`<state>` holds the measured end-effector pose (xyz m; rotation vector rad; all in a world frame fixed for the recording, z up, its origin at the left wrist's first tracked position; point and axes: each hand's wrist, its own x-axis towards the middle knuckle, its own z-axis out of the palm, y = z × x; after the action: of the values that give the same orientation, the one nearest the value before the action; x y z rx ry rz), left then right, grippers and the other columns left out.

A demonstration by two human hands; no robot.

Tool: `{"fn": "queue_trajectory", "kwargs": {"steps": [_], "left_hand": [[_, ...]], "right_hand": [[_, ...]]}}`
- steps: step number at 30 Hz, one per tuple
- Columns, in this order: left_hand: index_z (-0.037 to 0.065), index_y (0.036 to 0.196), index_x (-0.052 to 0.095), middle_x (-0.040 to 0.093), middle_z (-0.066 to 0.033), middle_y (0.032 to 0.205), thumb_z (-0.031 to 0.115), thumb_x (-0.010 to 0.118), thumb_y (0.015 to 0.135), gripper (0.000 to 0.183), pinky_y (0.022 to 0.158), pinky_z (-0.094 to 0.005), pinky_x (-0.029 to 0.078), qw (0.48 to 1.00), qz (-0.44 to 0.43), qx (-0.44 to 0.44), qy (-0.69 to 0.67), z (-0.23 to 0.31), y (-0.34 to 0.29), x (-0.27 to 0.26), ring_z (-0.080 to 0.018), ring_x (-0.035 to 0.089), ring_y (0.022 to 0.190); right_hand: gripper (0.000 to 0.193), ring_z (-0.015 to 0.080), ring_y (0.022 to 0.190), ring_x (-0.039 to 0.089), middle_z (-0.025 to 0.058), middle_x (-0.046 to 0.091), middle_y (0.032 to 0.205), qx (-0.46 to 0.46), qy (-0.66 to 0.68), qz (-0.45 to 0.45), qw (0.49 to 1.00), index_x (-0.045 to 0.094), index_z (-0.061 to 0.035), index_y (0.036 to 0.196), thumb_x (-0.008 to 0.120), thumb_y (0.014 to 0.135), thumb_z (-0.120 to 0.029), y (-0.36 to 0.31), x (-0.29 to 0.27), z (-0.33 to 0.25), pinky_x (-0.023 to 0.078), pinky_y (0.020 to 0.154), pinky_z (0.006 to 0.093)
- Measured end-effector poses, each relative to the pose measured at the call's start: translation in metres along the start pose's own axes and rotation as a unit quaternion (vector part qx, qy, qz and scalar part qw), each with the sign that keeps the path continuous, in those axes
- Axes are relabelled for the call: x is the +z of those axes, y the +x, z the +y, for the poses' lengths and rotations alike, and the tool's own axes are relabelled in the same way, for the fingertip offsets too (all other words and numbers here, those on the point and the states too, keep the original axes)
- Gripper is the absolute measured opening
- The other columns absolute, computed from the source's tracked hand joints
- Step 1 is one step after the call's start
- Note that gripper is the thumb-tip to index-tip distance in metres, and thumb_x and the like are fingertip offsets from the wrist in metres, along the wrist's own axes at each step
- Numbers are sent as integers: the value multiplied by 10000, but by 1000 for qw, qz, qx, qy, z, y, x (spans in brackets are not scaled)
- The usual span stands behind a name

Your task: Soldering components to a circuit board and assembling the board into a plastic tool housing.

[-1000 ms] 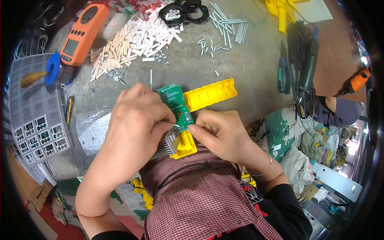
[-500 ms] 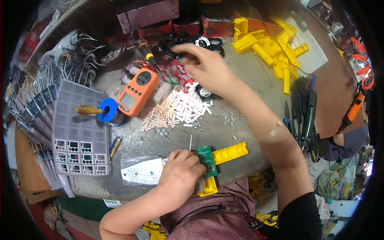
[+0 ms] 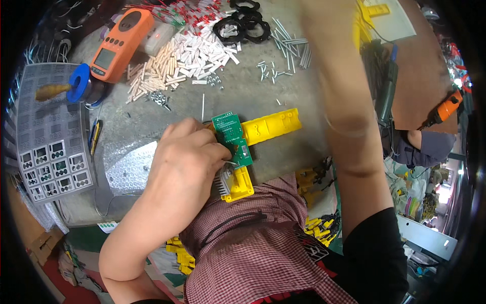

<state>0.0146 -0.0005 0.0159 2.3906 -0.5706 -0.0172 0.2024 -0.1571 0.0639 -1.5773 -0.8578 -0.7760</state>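
At the near edge of the grey bench (image 3: 311, 111), head view: I see the left hand (image 3: 190, 149) in a narrow grip, fingers bent over the left edge of a green circuit board (image 3: 233, 134), thumb mostly hidden. Thin pale lead (image 3: 232, 162) pokes out by its fingertips; can't tell if it's pinched too. Board lies across a yellow housing (image 3: 271, 126): one open half runs out to the right, the other end points at the checked apron (image 3: 248, 228). Silver finned heatsink (image 3: 223, 185) just beside that lower end, partly under the hand. Right hand (image 3: 329, 20) is up at the top edge, smeared by motion; can't tell wide or narrow, or what it has. Nearest to it: yellow plastic parts (image 3: 360, 33) on the right, long metal pins (image 3: 291, 43) on the left. Short screws (image 3: 273, 72) lie below the pins. Far side, right to left: black rings (image 3: 255, 31), white tubes (image 3: 205, 53), beige tubes (image 3: 154, 71), orange multimeter (image 3: 121, 45), blue spool (image 3: 79, 83). Spool overlaps a grey label sheet (image 3: 48, 119). Clear bubble wrap (image 3: 129, 169) lies left of the left hand. Dark-handled tool (image 3: 388, 91) rests right of the right forearm, beside a brown board (image 3: 417, 71) with an orange-handled tool (image 3: 448, 107) near its corner.
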Motion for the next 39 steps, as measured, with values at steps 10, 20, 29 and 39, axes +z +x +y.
{"fn": "queue_trajectory", "kwargs": {"steps": [10, 20, 29, 39], "left_hand": [[6, 818, 712, 626, -109, 781, -31, 722, 667, 156, 759, -386, 475, 998, -44, -44, 11, 14, 4, -4, -297, 558, 845], [-2, 811, 706, 636, -98, 786, -36, 715, 671, 145, 748, -383, 477, 997, -34, -64, 5, 16, 3, -4, -287, 554, 831], [0, 815, 711, 645, -95, 793, -35, 717, 671, 148, 753, -375, 482, 997, -34, -73, 0, 14, 3, -3, -282, 556, 830], [0, 813, 715, 652, -88, 813, -37, 719, 674, 144, 762, -368, 484, 997, -42, -68, -8, 13, 3, -4, -272, 562, 847]], "right_hand": [[268, 46, 461, 384, -16, 468, 621, 473, 151, 30, 868, 592, -34, 871, 563, 897, -299, -123, -85, -49, 265, 417, 210], [236, 41, 466, 382, -10, 484, 646, 478, 194, 38, 856, 575, -27, 914, 565, 909, -262, -132, -75, -38, 279, 418, 202], [222, 26, 508, 374, -5, 503, 751, 463, 135, 18, 876, 557, -42, 928, 548, 902, -262, -133, -75, -44, 275, 430, 192], [184, 31, 568, 404, -25, 481, 741, 437, 155, 36, 885, 551, -42, 927, 593, 901, -219, -131, -75, -48, 333, 477, 189]]}}
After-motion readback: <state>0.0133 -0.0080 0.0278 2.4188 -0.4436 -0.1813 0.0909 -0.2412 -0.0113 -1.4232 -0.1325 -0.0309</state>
